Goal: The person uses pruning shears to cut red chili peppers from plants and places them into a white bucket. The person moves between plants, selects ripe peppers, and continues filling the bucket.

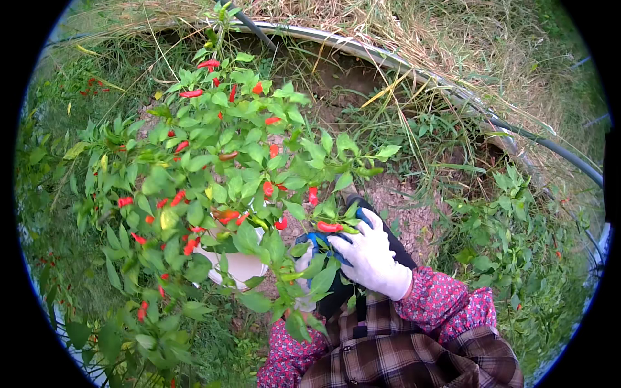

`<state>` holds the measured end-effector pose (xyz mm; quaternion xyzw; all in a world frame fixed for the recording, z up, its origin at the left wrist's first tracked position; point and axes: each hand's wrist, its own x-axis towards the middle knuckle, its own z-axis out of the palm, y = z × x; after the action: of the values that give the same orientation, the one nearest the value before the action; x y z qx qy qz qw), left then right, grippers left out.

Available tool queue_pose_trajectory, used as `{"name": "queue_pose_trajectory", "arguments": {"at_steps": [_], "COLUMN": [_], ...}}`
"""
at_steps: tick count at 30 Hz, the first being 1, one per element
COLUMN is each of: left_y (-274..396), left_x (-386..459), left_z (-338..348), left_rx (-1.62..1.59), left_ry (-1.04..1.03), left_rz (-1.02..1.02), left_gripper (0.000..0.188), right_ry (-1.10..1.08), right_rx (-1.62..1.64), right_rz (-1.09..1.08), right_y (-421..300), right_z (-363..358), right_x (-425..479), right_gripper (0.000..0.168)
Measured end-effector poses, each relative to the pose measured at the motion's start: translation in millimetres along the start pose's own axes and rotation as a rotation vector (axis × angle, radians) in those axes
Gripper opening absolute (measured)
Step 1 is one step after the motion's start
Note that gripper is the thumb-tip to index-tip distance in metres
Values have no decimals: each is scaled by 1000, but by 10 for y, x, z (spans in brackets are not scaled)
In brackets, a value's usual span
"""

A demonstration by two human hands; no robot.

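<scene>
My right hand [371, 259], in a white glove with blue-coated fingers, reaches among the branch tips of a chili pepper plant [233, 184]. A ripe red chili pepper [330, 226] and a green chili pepper [350, 229] lie right at its fingertips. Leaves partly cover my left hand [303, 266], gloved the same way, close beside the right. Whether either hand grips a pepper is hidden by foliage and blue fingertips. Below the plant, left of my hands, a white bucket [240, 269] shows through the leaves.
Many red peppers hang across the bush. A pale curved edging [359, 48] and a grey pipe [558, 148] run along the bed's far side, with dry grass [461, 43] beyond. Bare soil [407, 208] lies ahead of my right hand; more plants [509, 208] grow at right.
</scene>
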<state>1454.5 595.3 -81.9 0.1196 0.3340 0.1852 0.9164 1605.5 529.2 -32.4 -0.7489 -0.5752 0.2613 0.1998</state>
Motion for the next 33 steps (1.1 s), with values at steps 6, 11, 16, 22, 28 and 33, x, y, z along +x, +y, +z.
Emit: {"name": "queue_pose_trajectory", "arguments": {"at_steps": [6, 11, 16, 22, 28, 33], "left_y": [113, 155, 198, -171, -211, -163], "left_x": [-67, -84, -131, 59, 50, 56], "left_z": [-393, -223, -8, -328, -437, -434], "left_rx": [643, 393, 526, 404, 185, -2], "left_ry": [424, 262, 438, 325, 368, 385], "left_rz": [32, -20, -110, -32, 5, 29], "left_gripper": [18, 20, 23, 24, 26, 27], "right_ry": [-12, 13, 229, 11, -13, -85], "right_rx": [-9, 8, 527, 165, -42, 228], "right_rz": [107, 485, 496, 61, 54, 23], "right_y": [-44, 311, 704, -48, 97, 198], "right_z": [315, 505, 136, -481, 124, 244], "right_x": [178, 362, -111, 43, 164, 175], "right_gripper": [40, 21, 23, 36, 40, 38]}}
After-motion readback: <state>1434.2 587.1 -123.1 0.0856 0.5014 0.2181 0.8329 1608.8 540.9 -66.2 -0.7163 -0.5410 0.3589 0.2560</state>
